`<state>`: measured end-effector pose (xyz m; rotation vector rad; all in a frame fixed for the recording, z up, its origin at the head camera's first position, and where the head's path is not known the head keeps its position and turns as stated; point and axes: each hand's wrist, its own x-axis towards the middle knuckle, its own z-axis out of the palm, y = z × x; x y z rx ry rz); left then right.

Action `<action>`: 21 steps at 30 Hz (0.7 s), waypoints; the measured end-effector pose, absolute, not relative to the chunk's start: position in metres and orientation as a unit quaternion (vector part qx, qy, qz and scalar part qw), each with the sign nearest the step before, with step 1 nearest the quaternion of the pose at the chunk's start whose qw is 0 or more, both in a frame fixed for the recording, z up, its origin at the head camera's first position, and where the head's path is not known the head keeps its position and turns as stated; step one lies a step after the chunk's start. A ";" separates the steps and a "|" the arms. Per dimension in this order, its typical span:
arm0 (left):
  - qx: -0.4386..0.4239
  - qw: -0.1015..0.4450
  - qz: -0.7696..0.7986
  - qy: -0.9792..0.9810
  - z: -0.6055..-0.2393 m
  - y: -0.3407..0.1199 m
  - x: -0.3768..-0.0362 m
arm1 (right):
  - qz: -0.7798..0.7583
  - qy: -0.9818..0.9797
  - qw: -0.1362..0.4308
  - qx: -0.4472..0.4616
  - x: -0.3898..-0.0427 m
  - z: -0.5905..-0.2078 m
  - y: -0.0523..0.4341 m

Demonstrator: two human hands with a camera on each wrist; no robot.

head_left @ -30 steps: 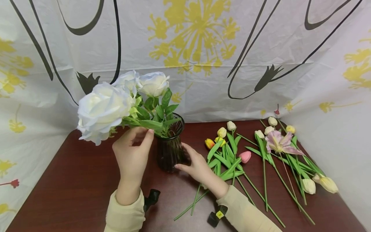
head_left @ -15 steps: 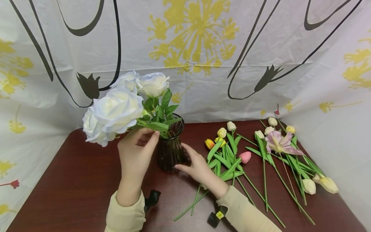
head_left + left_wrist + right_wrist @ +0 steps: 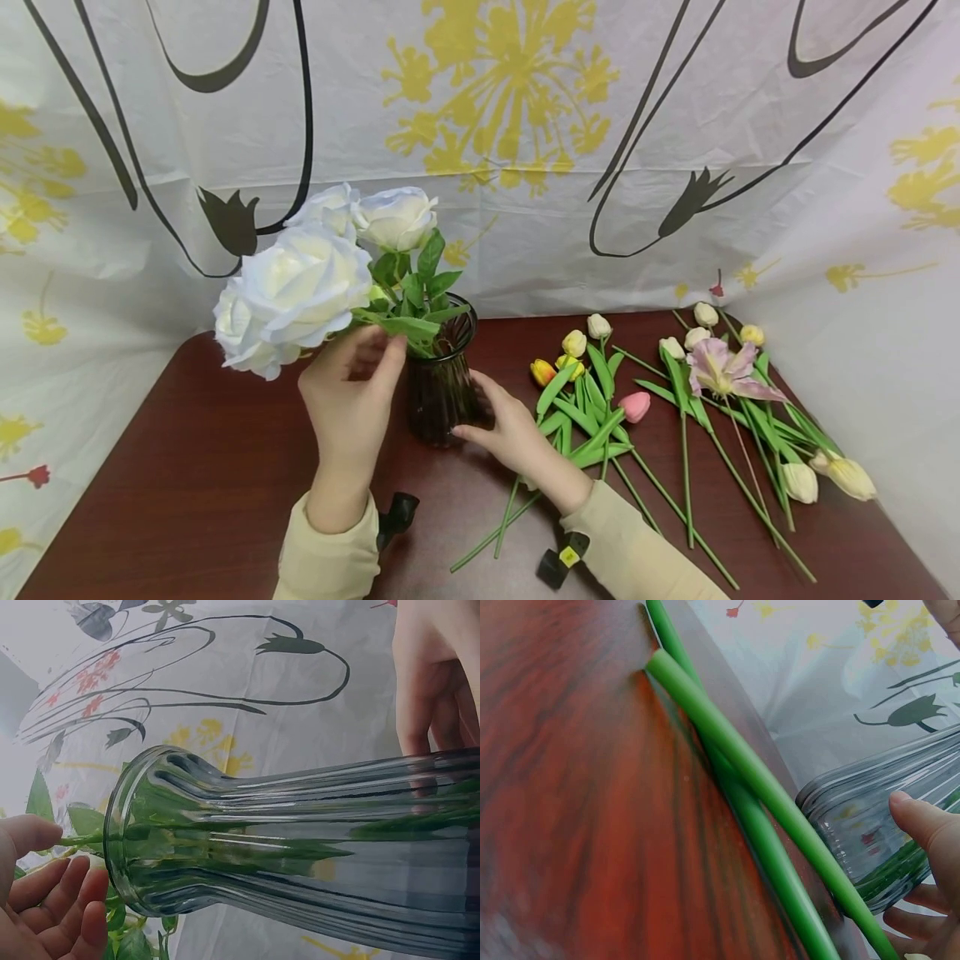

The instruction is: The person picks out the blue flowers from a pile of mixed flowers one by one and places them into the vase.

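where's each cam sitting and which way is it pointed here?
Head: above the table, looking forward and down; shows both hands and sleeves, the left hand at the rose stem, the right hand on the vase.
Left wrist: beside the vase mouth, close up; left fingers low left.
Right wrist: low over the table, along loose stems; thumb on glass.
Shared: the vase, in all three.

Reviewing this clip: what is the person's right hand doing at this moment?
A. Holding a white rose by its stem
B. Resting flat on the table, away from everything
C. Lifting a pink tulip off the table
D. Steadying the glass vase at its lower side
D. The right hand is against the lower side of the vase, thumb on the glass, while the left hand holds the white rose at its stem.
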<state>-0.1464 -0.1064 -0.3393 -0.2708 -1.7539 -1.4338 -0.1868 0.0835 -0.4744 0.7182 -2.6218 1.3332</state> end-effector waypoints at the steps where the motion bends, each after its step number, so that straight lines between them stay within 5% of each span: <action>1: -0.108 0.416 -0.570 -0.700 -0.340 -0.106 -0.147 | 0.438 -0.865 0.057 0.237 -0.187 -0.475 0.083; 21: -0.091 0.376 -0.513 -0.766 -0.351 -0.100 -0.156 | 0.440 -0.865 0.054 0.236 -0.187 -0.474 0.084</action>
